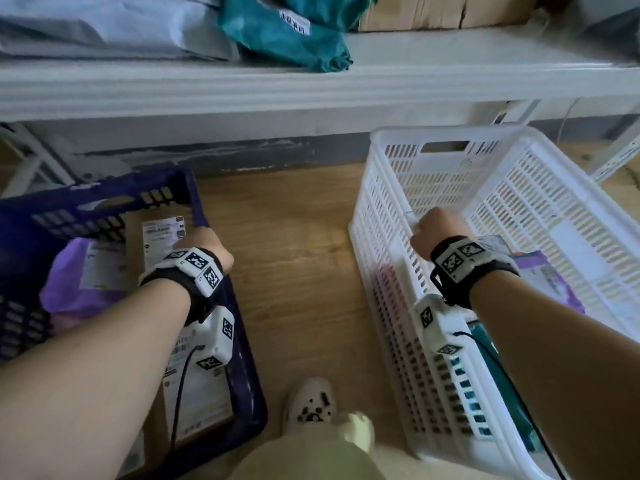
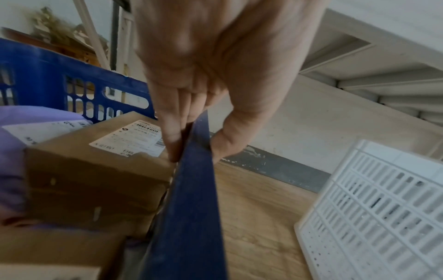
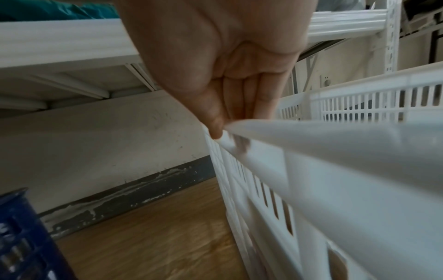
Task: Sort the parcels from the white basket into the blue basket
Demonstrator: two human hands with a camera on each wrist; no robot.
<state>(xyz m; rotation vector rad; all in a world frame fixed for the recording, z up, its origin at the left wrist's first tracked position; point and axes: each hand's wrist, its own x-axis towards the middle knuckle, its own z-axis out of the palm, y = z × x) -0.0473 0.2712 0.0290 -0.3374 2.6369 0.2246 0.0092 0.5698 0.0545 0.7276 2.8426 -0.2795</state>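
At the far left, the blue basket [image 1: 194, 202] sits on the wooden floor [image 1: 294, 254], tilted toward the person. Inside it lie a purple mailer bag [image 1: 69, 285] with a white label and, just beside it on the right, a brown cardboard box [image 2: 95, 170] bearing a printed shipping label (the print is too blurred to read). More labelled cardboard shows lower down in the same basket.

The left hand [image 1: 204, 247] grips the blue basket's right-hand rim: in the left wrist view its fingers [image 2: 172, 132] curl down inside the wall, against the top corner of the box, while the thumb presses the outer face, so the rim is pinched between them.

In the middle, bare floor separates the two baskets, which stand well apart. A white clog-style shoe [image 1: 311, 403] and a pale trouser knee show at the bottom edge.

To the right, the right hand [image 1: 436, 233] holds the left rim of the white basket [image 1: 381, 237]; the right wrist view shows the fingers [image 3: 261, 98] folded over the rim to the inside and the thumb on the outer wall, closed firmly on the plastic. Within this basket a purple parcel [image 1: 550, 271] and a teal parcel [image 1: 485, 341] lie near the person's forearm, partly hidden.

Above everything runs a white shelf [image 1: 450, 74] carrying grey mailers, a teal bag [image 1: 284, 32] and cardboard.
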